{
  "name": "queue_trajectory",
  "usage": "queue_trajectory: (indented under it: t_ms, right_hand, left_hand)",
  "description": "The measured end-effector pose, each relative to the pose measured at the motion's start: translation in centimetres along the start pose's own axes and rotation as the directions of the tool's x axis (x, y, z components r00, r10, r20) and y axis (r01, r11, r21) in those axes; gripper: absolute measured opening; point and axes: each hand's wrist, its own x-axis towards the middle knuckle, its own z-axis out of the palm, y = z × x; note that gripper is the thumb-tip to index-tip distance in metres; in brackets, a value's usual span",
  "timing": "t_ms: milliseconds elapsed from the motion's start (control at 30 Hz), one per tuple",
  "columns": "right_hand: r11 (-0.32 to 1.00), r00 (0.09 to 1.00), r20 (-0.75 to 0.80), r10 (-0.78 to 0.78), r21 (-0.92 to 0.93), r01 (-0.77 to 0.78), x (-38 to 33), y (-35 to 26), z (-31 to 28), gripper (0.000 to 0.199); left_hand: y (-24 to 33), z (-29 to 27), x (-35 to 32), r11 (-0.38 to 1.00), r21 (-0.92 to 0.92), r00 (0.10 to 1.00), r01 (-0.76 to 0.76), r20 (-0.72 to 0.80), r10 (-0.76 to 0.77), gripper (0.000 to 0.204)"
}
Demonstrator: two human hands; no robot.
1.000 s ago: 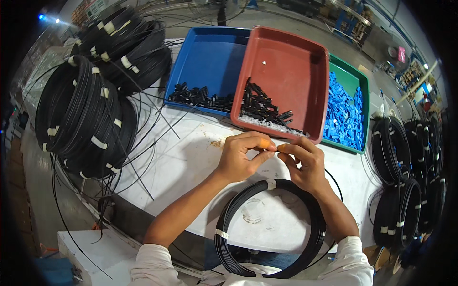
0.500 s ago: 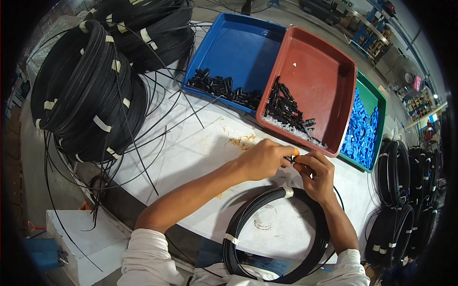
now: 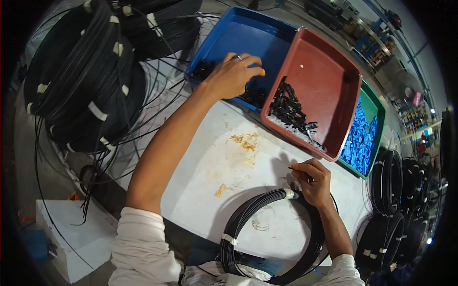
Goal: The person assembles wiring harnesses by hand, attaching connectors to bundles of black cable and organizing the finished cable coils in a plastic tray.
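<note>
My left hand (image 3: 234, 76) hovers over the blue tray (image 3: 238, 35), fingers bent and apart, with nothing visible in them. Beneath and beside it lie small black connector parts (image 3: 202, 70) along the tray's near edge, some hidden by the hand. My right hand (image 3: 312, 181) is closed in a pinch on the end of a black cable (image 3: 290, 168), whose dark tip sticks out past the fingertips. That hand is just above the far side of a coil of black cable (image 3: 231, 214), bound with pale tape, which rests at the table's front edge.
A red tray (image 3: 324, 71) holds black parts and small clear pieces. Right of it, a green tray (image 3: 379, 121) contains many blue pieces. Large taped cable coils (image 3: 71, 71) stand at the left with loose ends hanging; more coils (image 3: 381, 238) are at the right. The white table (image 3: 191, 190) has brownish stains.
My left hand has left my right hand and moved up and left to the blue tray. The right hand stays near its place, still pinching the cable end. The view has shifted slightly.
</note>
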Motion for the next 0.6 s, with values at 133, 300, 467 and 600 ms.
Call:
queue_trajectory:
  t_ms: [133, 300, 467, 600]
  right_hand:
    - [0.999, 1.000, 0.004, 0.030, 0.012, -0.030, 0.0, 0.0, 0.0, 0.022]
    - [0.998, 0.998, 0.024, 0.066, 0.003, -0.066, 0.0, 0.0, 0.0, 0.021]
    - [0.999, 0.998, 0.028, 0.049, 0.004, -0.049, 0.1, -0.1, 0.0, 0.022]
    - [0.999, 0.998, 0.030, 0.051, -0.007, -0.051, 0.1, -0.1, 0.0, 0.022]
  left_hand:
    - [1.0, 1.0, 0.8, 0.990, -0.106, 0.947, 0.096, 0.317, -0.058, 0.030]
    - [1.4, 2.1, 0.3, 0.970, -0.225, 0.986, 0.090, 0.155, -0.056, 0.030]
    - [0.3, 2.0, 0.2, 0.965, -0.251, 0.978, 0.078, 0.208, -0.025, 0.030]
    - [0.2, 1.8, 0.1, 0.950, -0.294, 0.975, 0.101, 0.220, -0.036, 0.028]
